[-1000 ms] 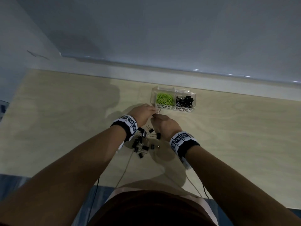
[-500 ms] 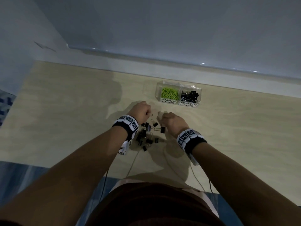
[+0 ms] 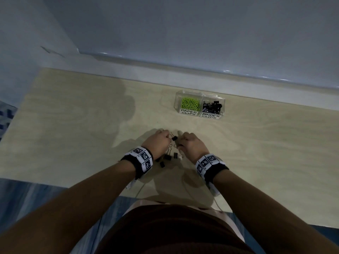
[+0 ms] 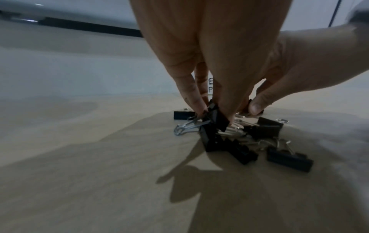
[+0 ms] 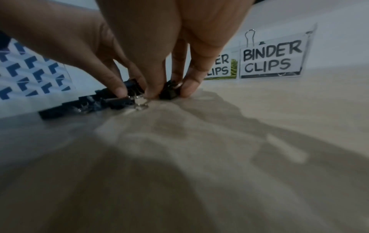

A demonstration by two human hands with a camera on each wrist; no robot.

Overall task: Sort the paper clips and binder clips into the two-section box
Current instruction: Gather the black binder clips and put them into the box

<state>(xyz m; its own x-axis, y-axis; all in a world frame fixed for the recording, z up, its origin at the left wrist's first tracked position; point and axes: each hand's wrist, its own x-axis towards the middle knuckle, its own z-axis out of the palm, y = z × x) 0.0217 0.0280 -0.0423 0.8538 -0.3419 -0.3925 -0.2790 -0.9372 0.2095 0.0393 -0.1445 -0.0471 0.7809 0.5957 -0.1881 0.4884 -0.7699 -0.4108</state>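
Fingers of the left hand (image 3: pixel 159 143) curl down onto the pale wooden worktop (image 3: pixel 73 125) and pinch a small black binder clip (image 4: pixel 216 117) at the near-left edge of a loose pile of black binder clips with silver wire handles (image 3: pixel 169 153); that pile lies between the two hands, close to the worktop's near edge; one clip (image 3: pixel 174 138) sits at its far end, in the gap between the knuckles; the right hand (image 3: pixel 191 145), just beside the left, has its fingertips (image 5: pixel 191 88) pressed down around another black clip (image 5: pixel 168 92), gripping it against the surface; further right and well beyond both hands stands the clear plastic two-section box (image 3: pixel 200 114), near the worktop's back edge; its left section, labelled PAPER CLIPS, holds bright green paper clips (image 3: pixel 189 104); its right section, labelled BINDER CLIPS, holds sorted black binder clips (image 3: pixel 212 107).
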